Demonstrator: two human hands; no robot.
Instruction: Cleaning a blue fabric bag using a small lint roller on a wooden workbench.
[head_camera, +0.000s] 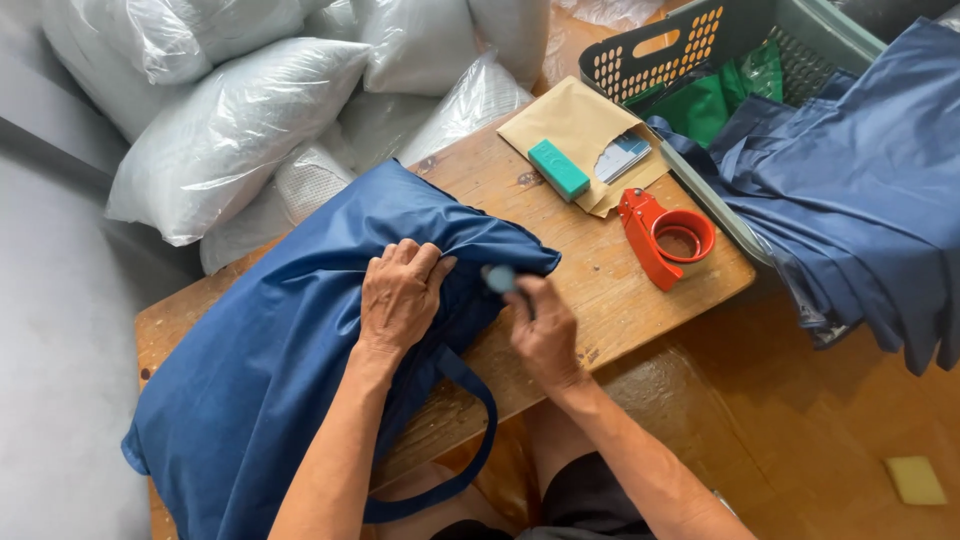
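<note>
Blue bag (260, 370) pinched in left grip (400, 295)

Tan envelope (575, 125) on table; white plastic-wrapped bundles (240, 120) behind.
</note>
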